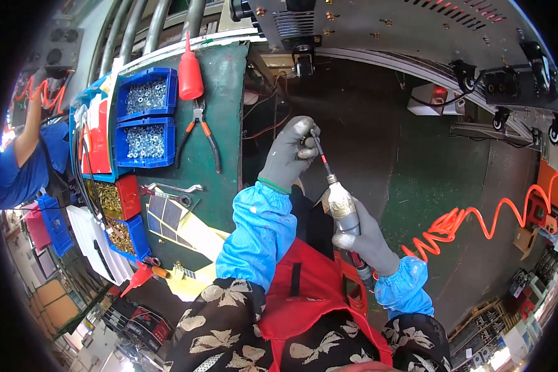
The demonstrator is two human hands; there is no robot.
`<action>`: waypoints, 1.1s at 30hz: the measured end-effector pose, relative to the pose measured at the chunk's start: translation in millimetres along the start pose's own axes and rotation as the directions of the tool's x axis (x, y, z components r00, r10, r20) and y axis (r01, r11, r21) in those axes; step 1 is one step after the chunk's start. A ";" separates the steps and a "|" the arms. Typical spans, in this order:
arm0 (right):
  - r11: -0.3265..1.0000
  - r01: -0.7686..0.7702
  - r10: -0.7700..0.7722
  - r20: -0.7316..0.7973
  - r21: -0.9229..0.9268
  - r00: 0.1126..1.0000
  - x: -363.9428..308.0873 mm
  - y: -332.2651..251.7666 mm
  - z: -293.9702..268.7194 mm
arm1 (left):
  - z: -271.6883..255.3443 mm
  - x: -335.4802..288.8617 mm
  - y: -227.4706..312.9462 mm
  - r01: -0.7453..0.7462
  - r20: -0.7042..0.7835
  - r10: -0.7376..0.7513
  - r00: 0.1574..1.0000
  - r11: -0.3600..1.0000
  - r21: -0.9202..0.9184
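My right hand (367,239), in a grey work glove, is wrapped round a pneumatic screwdriver (343,208) with a worn silvery body. Its long thin bit (323,157) points up and to the left. Around the tip of that bit, my left hand (291,152), gloved the same way, has its fingers curled closed. Whatever they pinch there is hidden or too small to name. Both forearms wear blue sleeve covers, and a red apron (304,279) lies below the hands.
On the green bench (220,80) at left are blue bins of nuts (146,142), pliers (198,136), a red squeeze bottle (190,74), and wrenches (173,189). A grey metal cabinet (390,31) stands ahead on casters. An orange coiled hose (452,223) hangs at right. Another person (34,152) is at far left.
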State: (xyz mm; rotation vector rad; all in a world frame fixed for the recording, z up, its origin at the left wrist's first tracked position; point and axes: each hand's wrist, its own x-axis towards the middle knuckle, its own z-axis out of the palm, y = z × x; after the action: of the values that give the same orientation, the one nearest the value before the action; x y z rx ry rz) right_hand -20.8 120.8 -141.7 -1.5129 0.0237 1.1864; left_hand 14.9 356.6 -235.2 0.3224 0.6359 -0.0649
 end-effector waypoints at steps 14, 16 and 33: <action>0.993 0.114 -0.114 -0.023 -0.026 0.993 5.7 5.7 2.1 | 17.7 -18.1 7.5 -0.039 0.027 0.036 0.999 0.993 0.110; 0.986 0.144 -0.148 -0.044 -0.083 0.988 7.6 8.0 3.0 | 22.4 -20.5 10.0 -0.080 -0.002 0.082 0.997 0.975 0.209; 0.968 0.132 -0.141 0.026 0.212 0.990 62.0 -34.5 30.4 | 3.0 -13.3 37.9 -0.107 -0.036 0.128 0.991 0.927 0.359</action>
State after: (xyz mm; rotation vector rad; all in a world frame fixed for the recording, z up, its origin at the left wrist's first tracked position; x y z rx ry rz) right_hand 10.3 190.5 -152.7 -1.2843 0.0160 1.0695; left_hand 11.9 391.1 -214.5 0.7167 0.6612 -0.0561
